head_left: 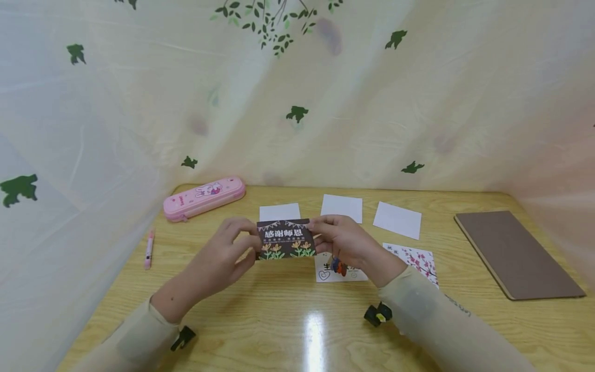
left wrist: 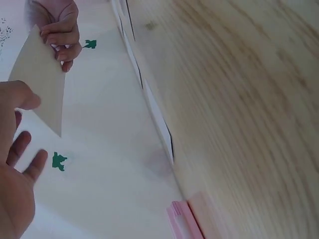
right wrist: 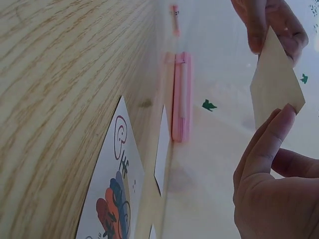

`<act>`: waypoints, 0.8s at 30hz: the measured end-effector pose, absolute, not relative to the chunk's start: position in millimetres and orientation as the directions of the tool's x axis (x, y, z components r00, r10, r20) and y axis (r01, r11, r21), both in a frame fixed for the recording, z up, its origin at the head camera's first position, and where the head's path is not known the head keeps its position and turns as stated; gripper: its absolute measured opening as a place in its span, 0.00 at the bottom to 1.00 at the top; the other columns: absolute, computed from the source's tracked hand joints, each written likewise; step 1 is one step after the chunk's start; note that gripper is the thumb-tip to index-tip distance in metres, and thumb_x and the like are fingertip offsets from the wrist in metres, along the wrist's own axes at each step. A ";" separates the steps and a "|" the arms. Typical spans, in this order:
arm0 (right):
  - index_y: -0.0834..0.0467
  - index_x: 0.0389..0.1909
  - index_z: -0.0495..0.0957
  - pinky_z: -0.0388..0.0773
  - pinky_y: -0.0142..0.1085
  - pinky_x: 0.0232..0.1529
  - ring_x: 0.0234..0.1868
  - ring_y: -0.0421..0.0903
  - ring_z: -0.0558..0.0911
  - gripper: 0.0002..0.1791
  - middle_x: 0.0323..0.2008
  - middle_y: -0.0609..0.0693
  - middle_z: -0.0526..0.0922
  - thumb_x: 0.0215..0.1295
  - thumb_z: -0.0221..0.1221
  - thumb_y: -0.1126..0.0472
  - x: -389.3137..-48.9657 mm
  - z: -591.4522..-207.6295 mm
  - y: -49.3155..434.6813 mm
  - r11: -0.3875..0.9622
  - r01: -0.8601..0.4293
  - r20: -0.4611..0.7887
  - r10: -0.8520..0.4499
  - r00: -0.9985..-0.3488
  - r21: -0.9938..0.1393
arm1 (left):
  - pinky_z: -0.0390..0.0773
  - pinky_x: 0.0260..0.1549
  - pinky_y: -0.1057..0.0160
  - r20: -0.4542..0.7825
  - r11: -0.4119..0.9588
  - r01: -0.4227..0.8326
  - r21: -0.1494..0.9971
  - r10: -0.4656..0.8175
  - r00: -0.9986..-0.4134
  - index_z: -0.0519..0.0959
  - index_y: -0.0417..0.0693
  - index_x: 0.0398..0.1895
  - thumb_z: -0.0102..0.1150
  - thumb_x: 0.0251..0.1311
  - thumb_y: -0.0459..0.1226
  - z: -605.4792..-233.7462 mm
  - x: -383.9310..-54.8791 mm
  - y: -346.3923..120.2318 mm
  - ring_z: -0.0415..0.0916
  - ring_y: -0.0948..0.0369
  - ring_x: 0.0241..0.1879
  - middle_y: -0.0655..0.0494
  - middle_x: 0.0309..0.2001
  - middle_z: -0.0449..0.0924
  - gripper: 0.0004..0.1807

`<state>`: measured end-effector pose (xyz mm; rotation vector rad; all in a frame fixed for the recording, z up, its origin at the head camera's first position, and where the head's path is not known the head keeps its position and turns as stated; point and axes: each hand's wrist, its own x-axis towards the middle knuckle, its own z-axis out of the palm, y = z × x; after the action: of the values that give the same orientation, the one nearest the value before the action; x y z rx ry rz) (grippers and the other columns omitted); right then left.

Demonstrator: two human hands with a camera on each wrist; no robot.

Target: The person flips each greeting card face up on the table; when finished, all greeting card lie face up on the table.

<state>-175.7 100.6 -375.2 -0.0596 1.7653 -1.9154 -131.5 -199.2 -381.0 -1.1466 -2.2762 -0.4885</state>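
A dark greeting card (head_left: 285, 239) with white lettering, bunting and yellow flowers is held up above the table between both hands. My left hand (head_left: 228, 250) pinches its left edge; my right hand (head_left: 346, 240) pinches the right edge. From the wrist views the card's plain pale back shows, (left wrist: 42, 74) with the left thumb lying across it in the left wrist view. In the right wrist view, fingertips (right wrist: 289, 112) of the right hand touch its near corner. Below the right hand lies a white card with colourful drawings (head_left: 339, 268), partly hidden by that hand.
Three blank white cards (head_left: 341, 208) lie in a row at the back. A blossom-print card (head_left: 418, 261) is partly behind the right forearm. A brown notebook (head_left: 516, 253) lies at the right, a pink pencil case (head_left: 204, 199) at the back left, a pink marker (head_left: 149, 249) nearer the left edge.
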 end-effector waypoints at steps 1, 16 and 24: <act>0.66 0.61 0.75 0.85 0.27 0.35 0.32 0.39 0.83 0.15 0.40 0.49 0.82 0.83 0.55 0.62 -175.5 -375.2 100.7 -0.002 0.340 -0.311 -0.400 -0.862 -0.940 | 0.81 0.57 0.50 0.621 0.598 0.797 0.087 0.593 -0.512 0.79 0.45 0.45 0.71 0.56 0.25 -381.3 -131.8 -199.4 0.74 0.50 0.56 0.47 0.53 0.77 0.16; 0.61 0.62 0.73 0.88 0.34 0.40 0.35 0.46 0.83 0.14 0.44 0.50 0.80 0.84 0.54 0.60 -169.9 -379.5 92.4 0.131 0.187 -0.224 -0.379 -0.898 -0.974 | 0.91 0.48 0.61 -0.089 0.389 -0.009 0.921 0.188 -0.978 0.63 0.43 0.81 0.54 0.80 0.34 -364.1 -133.5 -190.7 0.86 0.54 0.50 0.36 0.65 0.76 0.29; 0.63 0.63 0.74 0.91 0.44 0.42 0.34 0.47 0.85 0.15 0.50 0.61 0.81 0.82 0.56 0.61 -172.9 -383.6 81.2 0.249 0.109 -0.199 -0.373 -0.906 -0.962 | 0.92 0.47 0.56 -0.182 0.396 -0.113 0.911 0.141 -0.973 0.68 0.39 0.75 0.58 0.77 0.32 -375.6 -139.6 -190.1 0.85 0.56 0.46 0.37 0.60 0.77 0.26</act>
<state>-172.9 81.2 -383.6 -0.2418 2.1393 -1.6977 -139.6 -190.1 -375.6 -0.0282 -2.8096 -1.8662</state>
